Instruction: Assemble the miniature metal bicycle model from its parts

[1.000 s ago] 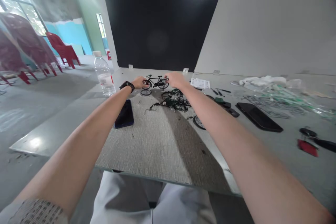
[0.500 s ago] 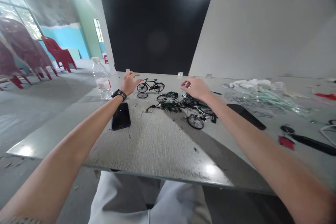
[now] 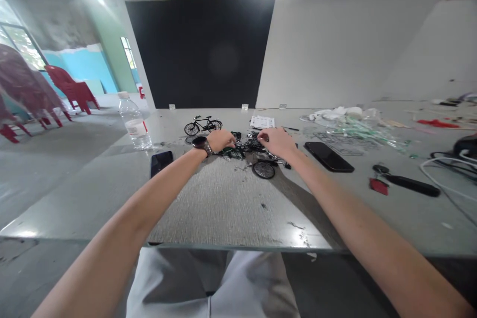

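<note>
The left hand, with a black watch on its wrist, and the right hand sit apart, both curled downward over a pile of small black and green bicycle parts at the middle of the frame. Their fingers reach into or just over the pile, but whether either hand pinches a part is too small to tell. A loose spoked wheel lies just below the right hand. An assembled miniature bicycle stands upright beyond the left hand, on the grey surface. A dark phone lies left of the left wrist, and a plastic water bottle stands farther left. Another phone lies right of the right hand, near a clear plastic parts frame. A printed paper sheet lies beyond the pile.
</note>
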{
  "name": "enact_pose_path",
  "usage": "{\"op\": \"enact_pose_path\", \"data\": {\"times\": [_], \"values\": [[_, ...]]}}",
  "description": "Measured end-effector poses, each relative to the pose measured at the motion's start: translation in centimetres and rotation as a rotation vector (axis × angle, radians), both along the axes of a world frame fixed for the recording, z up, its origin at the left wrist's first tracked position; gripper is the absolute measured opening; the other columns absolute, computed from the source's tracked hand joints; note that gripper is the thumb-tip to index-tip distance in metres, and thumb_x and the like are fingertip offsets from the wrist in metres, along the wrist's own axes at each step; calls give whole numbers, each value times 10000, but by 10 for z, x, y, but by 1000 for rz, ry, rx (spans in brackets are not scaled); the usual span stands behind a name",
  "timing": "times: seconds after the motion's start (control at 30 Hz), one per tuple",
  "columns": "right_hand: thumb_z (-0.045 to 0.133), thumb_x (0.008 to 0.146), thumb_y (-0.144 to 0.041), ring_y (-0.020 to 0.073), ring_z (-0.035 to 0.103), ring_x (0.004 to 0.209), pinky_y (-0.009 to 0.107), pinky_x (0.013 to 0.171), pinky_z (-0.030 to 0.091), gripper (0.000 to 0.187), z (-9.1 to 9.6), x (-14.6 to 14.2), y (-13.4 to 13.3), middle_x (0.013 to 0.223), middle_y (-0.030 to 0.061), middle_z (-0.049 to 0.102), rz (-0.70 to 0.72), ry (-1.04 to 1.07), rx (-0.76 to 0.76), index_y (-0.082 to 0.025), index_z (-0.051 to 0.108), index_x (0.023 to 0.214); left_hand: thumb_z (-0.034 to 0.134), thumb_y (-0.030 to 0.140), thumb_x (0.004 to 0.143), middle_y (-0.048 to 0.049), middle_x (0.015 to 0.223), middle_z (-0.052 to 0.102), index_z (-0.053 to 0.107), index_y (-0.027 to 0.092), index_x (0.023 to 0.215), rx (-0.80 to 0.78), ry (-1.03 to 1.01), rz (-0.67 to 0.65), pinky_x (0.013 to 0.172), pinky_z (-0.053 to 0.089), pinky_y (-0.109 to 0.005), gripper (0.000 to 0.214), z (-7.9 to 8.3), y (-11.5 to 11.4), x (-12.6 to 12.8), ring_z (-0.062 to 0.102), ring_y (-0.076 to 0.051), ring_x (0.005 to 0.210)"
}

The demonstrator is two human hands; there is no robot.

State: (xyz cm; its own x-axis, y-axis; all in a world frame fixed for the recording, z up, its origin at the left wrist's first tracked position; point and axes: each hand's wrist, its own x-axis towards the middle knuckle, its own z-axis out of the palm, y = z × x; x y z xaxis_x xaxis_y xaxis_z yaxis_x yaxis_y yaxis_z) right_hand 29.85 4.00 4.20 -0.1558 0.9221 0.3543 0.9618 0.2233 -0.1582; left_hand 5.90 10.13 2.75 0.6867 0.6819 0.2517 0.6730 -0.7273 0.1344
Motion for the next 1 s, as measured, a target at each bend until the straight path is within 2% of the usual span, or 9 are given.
{"op": "enact_pose_path", "data": {"times": [0.1,0.23,0.33,0.5,0.6,0.8,0.9,1.0], "values": [[546,913,-358,287,677,882,371,637,502,251,-1,0,-2,991,104,764,6,16,6,-245,762,971,671,241,888,-106,998,782,789,203,994,-19,-28,-7,784,514,-298,163,-6,4,3,716,-245,931],[546,902,-356,269,681,840,362,611,498,265,-2,-2,-2,993,106,762,41,23,-9,-230,765,984,626,181,907,-104,1020,781,767,168,1056,-35,-84,-15,804,529,-281,205,-13,6,-1,720,-217,947],[556,894,-342,265,685,846,360,622,493,261,-2,-5,-2,1002,110,760,87,31,-33,-213,762,990,589,114,901,-87,984,786,767,153,1026,-63,-116,-29,805,535,-257,221,-15,8,-4,725,-186,917],[563,891,-344,266,686,846,372,661,492,263,-6,-10,-2,991,109,759,118,28,-50,-220,758,1015,667,208,870,-91,927,781,778,160,922,-81,-171,-38,816,535,-307,131,-17,7,-6,716,-214,868],[572,894,-350,256,689,835,367,671,495,254,-7,-13,-1,1000,103,760,127,29,-69,-224,756,1015,661,184,860,-90,901,774,768,165,891,-92,-235,-24,818,527,-328,114,-18,4,-7,710,-228,862],[562,926,-324,234,689,804,328,636,477,223,-8,-17,-2,971,94,764,158,38,-64,-210,748,972,601,238,925,-122,992,755,712,157,928,-138,-504,87,908,518,-360,137,-14,2,-6,692,-240,956],[556,946,-330,238,695,810,333,651,492,241,-9,-21,-5,969,102,763,190,95,-14,-196,749,1000,499,254,990,-156,1019,745,657,124,1000,-219,-639,150,807,559,-329,205,-10,0,-4,717,-212,881],[585,950,-383,259,707,903,370,765,529,313,-8,-27,-9,1061,121,760,265,209,94,-177,725,1140,492,307,1010,-155,1045,742,623,122,1014,-379,-762,125,732,575,-292,227,-8,-11,-6,728,-183,836]]}}
